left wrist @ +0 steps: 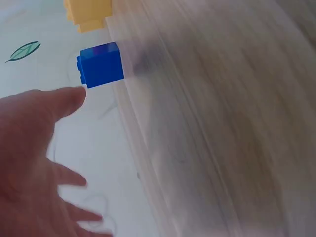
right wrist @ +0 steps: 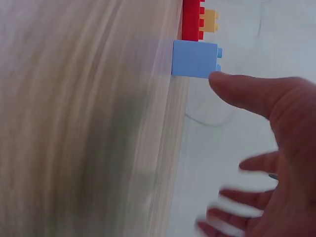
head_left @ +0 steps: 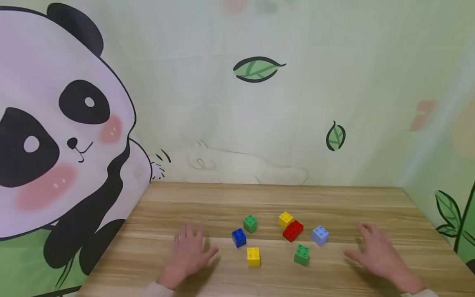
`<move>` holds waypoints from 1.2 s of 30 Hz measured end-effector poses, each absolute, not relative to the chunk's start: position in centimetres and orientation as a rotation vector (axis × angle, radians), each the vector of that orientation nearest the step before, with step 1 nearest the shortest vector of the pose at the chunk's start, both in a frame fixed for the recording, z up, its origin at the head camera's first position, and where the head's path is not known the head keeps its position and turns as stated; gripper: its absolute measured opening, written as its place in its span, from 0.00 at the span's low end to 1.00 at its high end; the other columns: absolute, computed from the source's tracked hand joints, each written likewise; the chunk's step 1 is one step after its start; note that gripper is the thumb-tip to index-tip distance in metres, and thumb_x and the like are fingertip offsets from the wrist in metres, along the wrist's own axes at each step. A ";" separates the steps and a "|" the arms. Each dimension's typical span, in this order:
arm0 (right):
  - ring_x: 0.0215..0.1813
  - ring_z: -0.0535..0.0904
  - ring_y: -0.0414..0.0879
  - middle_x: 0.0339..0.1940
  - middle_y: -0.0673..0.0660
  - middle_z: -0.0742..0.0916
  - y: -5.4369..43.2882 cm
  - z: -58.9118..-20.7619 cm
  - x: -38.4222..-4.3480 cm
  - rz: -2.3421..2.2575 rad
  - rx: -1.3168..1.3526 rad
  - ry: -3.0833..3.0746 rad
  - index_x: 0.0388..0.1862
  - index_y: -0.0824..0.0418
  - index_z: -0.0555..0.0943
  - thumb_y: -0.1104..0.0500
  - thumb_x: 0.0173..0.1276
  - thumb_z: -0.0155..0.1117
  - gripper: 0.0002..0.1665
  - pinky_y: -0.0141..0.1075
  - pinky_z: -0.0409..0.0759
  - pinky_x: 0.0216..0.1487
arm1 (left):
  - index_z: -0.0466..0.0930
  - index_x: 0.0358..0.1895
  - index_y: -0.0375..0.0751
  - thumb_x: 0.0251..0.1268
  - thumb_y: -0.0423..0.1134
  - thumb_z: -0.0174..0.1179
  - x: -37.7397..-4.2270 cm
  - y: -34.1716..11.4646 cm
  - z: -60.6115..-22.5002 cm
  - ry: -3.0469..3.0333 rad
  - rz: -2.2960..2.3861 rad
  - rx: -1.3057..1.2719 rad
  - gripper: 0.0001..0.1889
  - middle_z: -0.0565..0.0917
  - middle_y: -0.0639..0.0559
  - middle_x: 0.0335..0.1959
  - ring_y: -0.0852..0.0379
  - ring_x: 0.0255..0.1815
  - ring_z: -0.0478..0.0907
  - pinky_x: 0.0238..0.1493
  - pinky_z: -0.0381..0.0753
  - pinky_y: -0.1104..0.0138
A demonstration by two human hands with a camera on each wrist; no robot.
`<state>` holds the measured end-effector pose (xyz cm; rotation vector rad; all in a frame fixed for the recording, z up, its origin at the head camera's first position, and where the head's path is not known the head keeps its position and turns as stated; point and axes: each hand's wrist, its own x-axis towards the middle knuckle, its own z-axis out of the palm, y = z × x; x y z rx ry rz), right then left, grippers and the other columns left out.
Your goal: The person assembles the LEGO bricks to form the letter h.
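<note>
My left hand hovers over the left of the table with fingers spread and nothing in it. To its right lie a dark blue brick, a green brick and a yellow brick. In the left wrist view its thumb overlaps the edge of the space just below the blue brick. My right hand, also spread and holding nothing, is right of a light blue brick. Left of that brick are a longer red brick, a second yellow brick close behind it, and a second green brick nearer me.
The bricks stand studs up on a wood-grain table. Behind it hangs a pale green backdrop with printed leaves. A large printed panda fills the left side, and printed plants show at the right.
</note>
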<state>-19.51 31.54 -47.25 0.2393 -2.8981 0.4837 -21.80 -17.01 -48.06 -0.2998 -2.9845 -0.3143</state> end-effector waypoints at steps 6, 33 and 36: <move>0.37 0.77 0.47 0.38 0.57 0.79 30.2 -47.3 -19.6 0.684 0.516 -2.752 0.56 0.72 0.72 0.60 0.48 0.77 0.38 0.39 0.77 0.34 | 0.65 0.64 0.31 0.57 0.52 0.65 -22.2 -15.9 -48.1 -2.864 -0.521 -0.642 0.37 0.67 0.33 0.63 0.37 0.63 0.65 0.62 0.64 0.47; 0.35 0.75 0.37 0.44 0.52 0.81 24.3 -47.0 -20.0 0.893 0.880 -3.021 0.59 0.65 0.72 0.57 0.58 0.70 0.32 0.32 0.78 0.34 | 0.74 0.57 0.39 0.58 0.45 0.66 -22.5 -8.9 -48.9 -2.967 -0.817 -0.995 0.25 0.80 0.50 0.52 0.58 0.50 0.76 0.53 0.74 0.64; 0.35 0.75 0.36 0.44 0.50 0.81 23.8 -47.4 -20.2 0.893 0.892 -3.016 0.60 0.64 0.72 0.55 0.60 0.69 0.31 0.31 0.77 0.34 | 0.75 0.56 0.38 0.57 0.43 0.67 -22.7 -8.7 -49.2 -2.983 -0.905 -0.986 0.24 0.80 0.51 0.52 0.59 0.52 0.75 0.54 0.74 0.65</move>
